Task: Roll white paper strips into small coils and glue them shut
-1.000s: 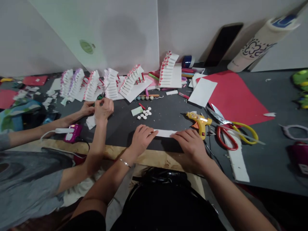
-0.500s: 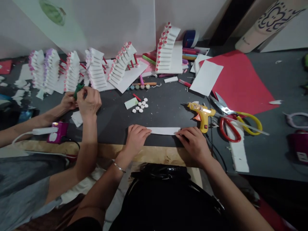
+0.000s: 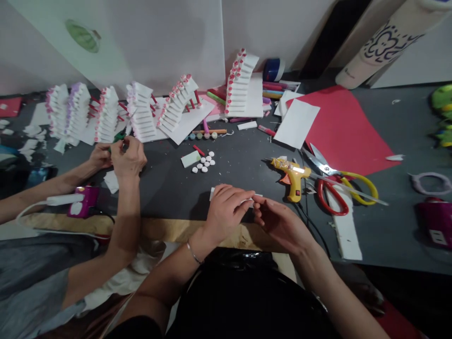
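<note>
A white paper strip (image 3: 212, 193) lies near the table's front edge, mostly covered by my left hand (image 3: 226, 209). Only its left end and a bit of its right end show. The left thumb and fingers close together on the strip toward its right end. My right hand (image 3: 284, 226) is curled at that same end, its fingertips touching the strip's corner beside the left fingertips. Just right of my hands rests a yellow hot glue gun (image 3: 292, 176). Several white round pieces (image 3: 205, 164) lie beyond my left hand.
At left a co-worker's hands (image 3: 127, 157) hold a small green object. Scissors (image 3: 330, 176), red paper (image 3: 348, 132) and a white card (image 3: 298, 122) lie at right. Small white staircase models (image 3: 141, 113) line the back. A purple power adapter (image 3: 83, 201) stands near the co-worker's arm.
My left hand has slid right along the strip from its left end and now covers its middle. My right hand stays by the right end, more curled. The whole view has shifted slightly.
</note>
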A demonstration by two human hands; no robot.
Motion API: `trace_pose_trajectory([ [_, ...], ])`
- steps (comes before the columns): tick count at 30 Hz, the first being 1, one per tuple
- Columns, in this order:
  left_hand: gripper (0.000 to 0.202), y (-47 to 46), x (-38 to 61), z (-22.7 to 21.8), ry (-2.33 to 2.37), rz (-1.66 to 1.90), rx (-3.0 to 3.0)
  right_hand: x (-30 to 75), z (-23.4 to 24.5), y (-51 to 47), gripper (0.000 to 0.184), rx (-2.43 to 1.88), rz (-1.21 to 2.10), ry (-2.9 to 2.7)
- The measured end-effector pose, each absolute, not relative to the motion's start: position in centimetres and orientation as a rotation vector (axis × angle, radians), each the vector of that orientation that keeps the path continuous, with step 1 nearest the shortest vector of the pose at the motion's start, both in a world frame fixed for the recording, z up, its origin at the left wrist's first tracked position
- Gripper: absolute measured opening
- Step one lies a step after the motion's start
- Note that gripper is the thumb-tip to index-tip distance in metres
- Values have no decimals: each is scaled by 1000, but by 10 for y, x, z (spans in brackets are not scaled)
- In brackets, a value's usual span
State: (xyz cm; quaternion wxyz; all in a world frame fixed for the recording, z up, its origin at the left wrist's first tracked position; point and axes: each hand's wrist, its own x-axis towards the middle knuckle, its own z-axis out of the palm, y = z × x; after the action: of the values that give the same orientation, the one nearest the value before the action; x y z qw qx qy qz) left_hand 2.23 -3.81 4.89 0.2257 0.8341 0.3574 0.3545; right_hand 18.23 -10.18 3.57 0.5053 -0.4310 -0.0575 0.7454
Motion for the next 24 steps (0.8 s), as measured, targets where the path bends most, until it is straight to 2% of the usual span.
trace_pose_trajectory([
  [6, 11, -40, 21, 42, 1025, 1012, 2484, 181, 32, -104, 28, -984, 1851, -132],
  [14, 16, -38, 20, 49, 1086, 831, 2679, 172, 34, -104, 32, -1048, 1742, -205],
  [24, 18, -35, 27, 45, 1182, 881, 2401, 168, 35, -105, 33, -1028, 1722, -168],
])
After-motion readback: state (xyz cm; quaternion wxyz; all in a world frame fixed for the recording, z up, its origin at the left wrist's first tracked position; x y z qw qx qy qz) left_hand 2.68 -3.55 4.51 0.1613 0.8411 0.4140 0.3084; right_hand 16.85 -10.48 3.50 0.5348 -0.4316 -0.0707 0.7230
